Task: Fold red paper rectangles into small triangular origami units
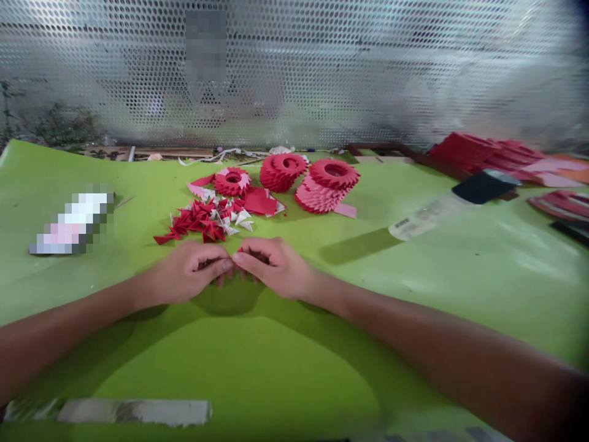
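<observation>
My left hand [193,270] and my right hand [273,265] meet just above the green table, thumbs and fingertips pinched together. A sliver of red paper [240,250] shows at the fingertips; most of it is covered by my fingers. Right behind my hands lies a loose heap of folded red paper triangles [196,220] mixed with white ones [240,219]. Farther back stand a small red and pink paper ring [232,182], a red stacked paper ring [281,173] and a taller pink and red one [322,195]. A red paper square [260,201] lies between them.
A clear bottle with a dark cap [427,212] lies on the right. Red paper stacks [483,153] sit at the back right. On the left is a blurred-out flat object [71,224]. A perforated metal sheet [294,73] stands behind the green table [294,368].
</observation>
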Motion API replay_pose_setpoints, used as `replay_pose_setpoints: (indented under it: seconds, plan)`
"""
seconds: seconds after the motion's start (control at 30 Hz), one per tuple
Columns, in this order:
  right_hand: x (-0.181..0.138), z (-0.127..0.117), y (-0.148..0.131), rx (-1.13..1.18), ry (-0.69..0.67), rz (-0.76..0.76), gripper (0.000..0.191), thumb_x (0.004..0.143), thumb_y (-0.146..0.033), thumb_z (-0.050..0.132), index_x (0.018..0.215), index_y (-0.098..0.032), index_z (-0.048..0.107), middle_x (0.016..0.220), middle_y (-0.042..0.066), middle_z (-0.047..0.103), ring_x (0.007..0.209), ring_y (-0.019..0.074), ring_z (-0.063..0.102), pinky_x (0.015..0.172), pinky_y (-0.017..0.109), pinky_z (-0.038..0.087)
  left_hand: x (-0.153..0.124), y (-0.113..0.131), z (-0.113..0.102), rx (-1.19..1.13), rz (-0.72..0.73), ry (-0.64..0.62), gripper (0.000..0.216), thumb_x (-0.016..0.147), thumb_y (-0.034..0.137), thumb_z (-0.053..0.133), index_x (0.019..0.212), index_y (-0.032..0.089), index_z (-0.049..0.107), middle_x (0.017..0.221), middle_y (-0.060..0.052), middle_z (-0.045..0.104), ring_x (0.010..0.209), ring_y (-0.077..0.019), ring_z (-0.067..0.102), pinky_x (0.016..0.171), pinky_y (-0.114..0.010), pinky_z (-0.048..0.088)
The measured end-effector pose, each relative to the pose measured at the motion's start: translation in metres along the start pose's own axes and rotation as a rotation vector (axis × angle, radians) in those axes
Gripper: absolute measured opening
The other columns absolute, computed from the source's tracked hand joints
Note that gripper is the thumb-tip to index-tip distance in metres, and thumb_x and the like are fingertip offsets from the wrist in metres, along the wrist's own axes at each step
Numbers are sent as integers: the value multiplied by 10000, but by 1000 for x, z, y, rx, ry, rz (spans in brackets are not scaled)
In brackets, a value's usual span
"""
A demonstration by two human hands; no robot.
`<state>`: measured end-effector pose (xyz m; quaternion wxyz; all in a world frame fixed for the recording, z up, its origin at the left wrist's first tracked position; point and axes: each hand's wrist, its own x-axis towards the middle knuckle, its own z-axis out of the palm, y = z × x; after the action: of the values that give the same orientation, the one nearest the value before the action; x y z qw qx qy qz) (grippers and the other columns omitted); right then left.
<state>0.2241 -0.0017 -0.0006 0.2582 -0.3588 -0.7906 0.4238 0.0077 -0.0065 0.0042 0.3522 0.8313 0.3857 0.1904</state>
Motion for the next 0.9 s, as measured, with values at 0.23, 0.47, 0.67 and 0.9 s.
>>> replay_pose_setpoints:
  seconds: [0.23, 0.47, 0.67, 0.9]
  plan:
    - [0, 0, 4, -39, -22, -108, 381, 1015, -435, 494, 741, -179, 560, 649, -22, 516, 582, 107, 454, 537, 243, 333, -2, 0, 1, 20, 33, -55, 341, 993, 371, 494, 782, 165, 664, 674, 2, 686, 584, -119, 586, 543, -217, 362]
    - [1, 0, 1, -14, -19, -44, 260, 1010, -381, 527, 848, -186, 586, 724, -14, 587, 634, 114, 520, 583, 240, 389, -1, -4, 0, -33, -17, 41, 390, 999, 396, 449, 712, 166, 578, 605, 15, 570, 546, -117, 516, 525, -222, 356]
    - [-1, -1, -4, 35, 0, -12, 262, 1011, -349, 520, 806, -190, 556, 687, -20, 597, 590, 108, 526, 559, 232, 398, 0, -7, -2, -126, -19, 11, 373, 1012, 422, 422, 777, 170, 568, 653, 6, 593, 569, -125, 558, 542, -225, 420]
    - [-1, -2, -2, -35, 2, -36, 353, 1000, -442, 521, 759, -185, 533, 623, -34, 528, 548, 102, 460, 525, 230, 339, -1, -4, -3, 32, 19, -19, 378, 990, 398, 457, 721, 161, 578, 588, 16, 596, 526, -113, 528, 515, -213, 354]
